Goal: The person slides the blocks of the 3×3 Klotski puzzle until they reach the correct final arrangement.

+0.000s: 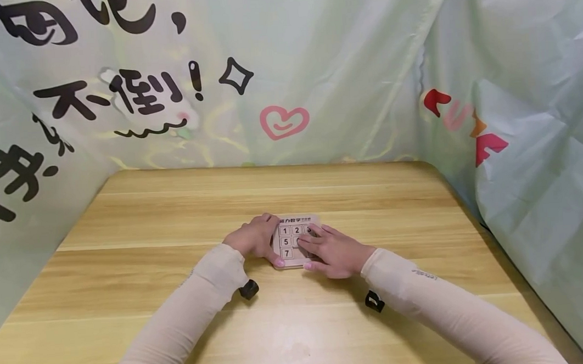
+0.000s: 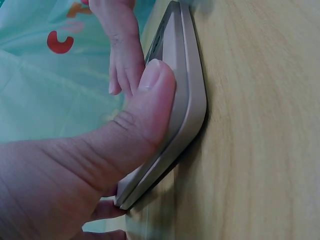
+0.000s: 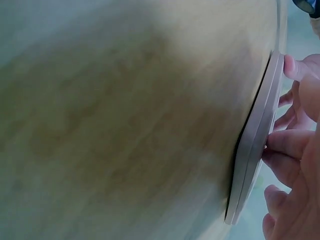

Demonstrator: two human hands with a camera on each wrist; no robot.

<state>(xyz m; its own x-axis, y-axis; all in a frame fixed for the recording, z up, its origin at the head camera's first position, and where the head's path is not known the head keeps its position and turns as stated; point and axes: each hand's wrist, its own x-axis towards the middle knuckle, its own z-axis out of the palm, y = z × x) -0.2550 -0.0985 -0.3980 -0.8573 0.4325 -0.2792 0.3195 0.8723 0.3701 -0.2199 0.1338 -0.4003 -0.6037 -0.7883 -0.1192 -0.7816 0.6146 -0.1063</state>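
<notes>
Perhaps, should my left fingers gripping the number board loosen while my unclenched right fingers push across its face, it could skid along the bench.

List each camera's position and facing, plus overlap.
Head: worn on head, facing forward-down at number board on table; left hand, right hand, sleeves show.
Left wrist: worn there, facing board's side; left hand near, right hand beyond.
Right wrist: worn there, facing board's side; right hand near, left beyond.
Wrist views share board, table, both hands.
</notes>
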